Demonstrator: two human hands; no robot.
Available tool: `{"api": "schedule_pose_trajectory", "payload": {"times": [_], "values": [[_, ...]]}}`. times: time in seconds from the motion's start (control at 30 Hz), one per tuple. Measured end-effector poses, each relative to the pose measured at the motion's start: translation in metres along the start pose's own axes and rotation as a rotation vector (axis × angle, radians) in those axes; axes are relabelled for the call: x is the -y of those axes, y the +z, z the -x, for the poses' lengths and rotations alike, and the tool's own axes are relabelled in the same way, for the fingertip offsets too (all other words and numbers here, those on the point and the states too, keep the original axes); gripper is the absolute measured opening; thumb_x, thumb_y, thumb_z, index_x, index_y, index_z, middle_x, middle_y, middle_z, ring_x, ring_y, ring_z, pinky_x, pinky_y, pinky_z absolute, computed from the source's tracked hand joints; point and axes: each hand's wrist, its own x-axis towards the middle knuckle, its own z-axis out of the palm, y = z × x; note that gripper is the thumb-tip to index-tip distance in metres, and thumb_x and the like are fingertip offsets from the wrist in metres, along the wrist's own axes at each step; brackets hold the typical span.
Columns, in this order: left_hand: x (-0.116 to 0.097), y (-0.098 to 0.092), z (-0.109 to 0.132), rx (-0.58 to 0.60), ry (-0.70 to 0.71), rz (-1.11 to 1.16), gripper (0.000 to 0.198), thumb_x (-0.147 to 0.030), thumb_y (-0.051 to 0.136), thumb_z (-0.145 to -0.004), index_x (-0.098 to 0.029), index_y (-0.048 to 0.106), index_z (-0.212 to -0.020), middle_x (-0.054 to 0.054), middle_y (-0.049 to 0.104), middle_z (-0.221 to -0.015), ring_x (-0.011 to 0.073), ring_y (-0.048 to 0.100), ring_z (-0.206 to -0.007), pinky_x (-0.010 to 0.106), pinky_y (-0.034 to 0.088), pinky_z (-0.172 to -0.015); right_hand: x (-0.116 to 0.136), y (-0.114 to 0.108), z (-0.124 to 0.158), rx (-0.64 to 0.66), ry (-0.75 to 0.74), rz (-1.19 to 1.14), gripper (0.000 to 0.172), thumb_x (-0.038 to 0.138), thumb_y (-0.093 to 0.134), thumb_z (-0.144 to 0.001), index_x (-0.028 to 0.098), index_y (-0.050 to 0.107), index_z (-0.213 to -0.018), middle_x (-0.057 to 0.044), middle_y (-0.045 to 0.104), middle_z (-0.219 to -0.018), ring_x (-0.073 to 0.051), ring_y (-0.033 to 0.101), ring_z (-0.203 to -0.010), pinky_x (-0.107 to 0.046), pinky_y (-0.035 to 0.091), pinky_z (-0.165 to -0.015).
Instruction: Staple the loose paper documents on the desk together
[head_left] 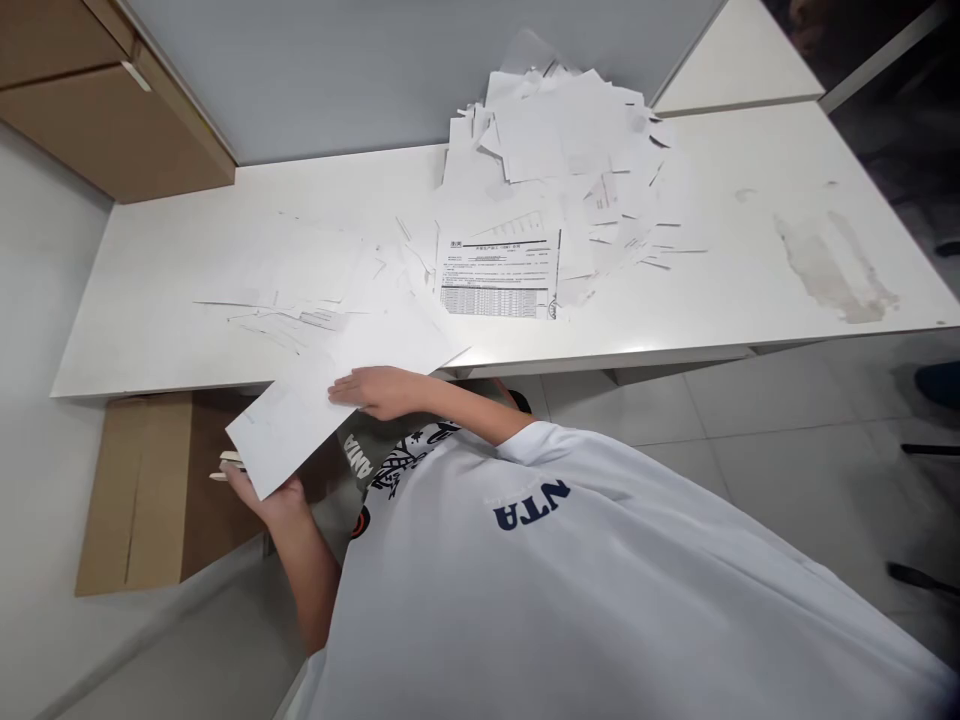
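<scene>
Right grip (pixel 384 391) spread on sheet (pixel 281 435) overhanging worktop (pixel 712 290) front edge; left grip (pixel 276 500), can't tell, slack hold could drop it.

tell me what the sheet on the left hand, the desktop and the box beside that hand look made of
Sheet: matte paper, by its thin, straight edges. Desktop: smooth, slightly glossy, perhaps laminate; light glares near its front edge. Box: probably matte cardboard, from its brown faces.

Right hand (pixel 382 391) was palm down, fingers (pixel 346 387) extended, close together, pointing left. Right forearm (pixel 469 408) crossed in front of the body (pixel 585 590). Left hand (pixel 282 500) sat lower in view, partly hidden, grip unclear; left forearm (pixel 306 575) angled up-left. Hands were apart.
</scene>
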Motion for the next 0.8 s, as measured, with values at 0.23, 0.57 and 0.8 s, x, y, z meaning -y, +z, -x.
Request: {"api": "schedule_pose_trajectory", "payload": {"times": [0.23,0.57,0.8], "values": [[-0.014,-0.026,-0.002,-0.180,-0.215,-0.178,0.024,-0.021,0.059,-0.082,-0.011,0.060,-0.104,0.007,0.072,-0.107,0.0230,0.060,-0.120,0.040,0.045,-0.106,0.013,-0.014,-0.001,0.152,-0.077,-0.117,0.069,-0.008,0.044,-0.076,0.015,0.052,-0.140,-0.007,0.049,-0.150,-0.020,0.044,-0.141,-0.032,0.041,-0.111],[0.010,-0.017,0.009,-0.092,-0.215,-0.177,0.020,-0.029,0.059,-0.081,-0.015,0.060,-0.095,0.005,0.071,-0.093,0.0212,0.061,-0.113,0.033,0.048,-0.097,0.060,0.032,-0.060,0.024,-0.294,0.026,0.051,-0.001,0.042,-0.089,0.022,0.058,-0.132,-0.008,0.054,-0.147,-0.021,0.050,-0.136,-0.031,0.049,-0.098],[0.015,-0.020,0.015,-0.074,-0.098,-0.181,0.047,-0.065,0.048,-0.083,-0.021,0.058,-0.093,0.003,0.070,-0.099,0.0232,0.056,-0.122,0.035,0.046,-0.099,0.079,0.064,-0.069,0.049,-0.583,0.204,0.045,0.004,0.048,-0.092,0.022,0.060,-0.130,-0.011,0.055,-0.144,-0.021,0.052,-0.133,-0.032,0.045,-0.102]]}}
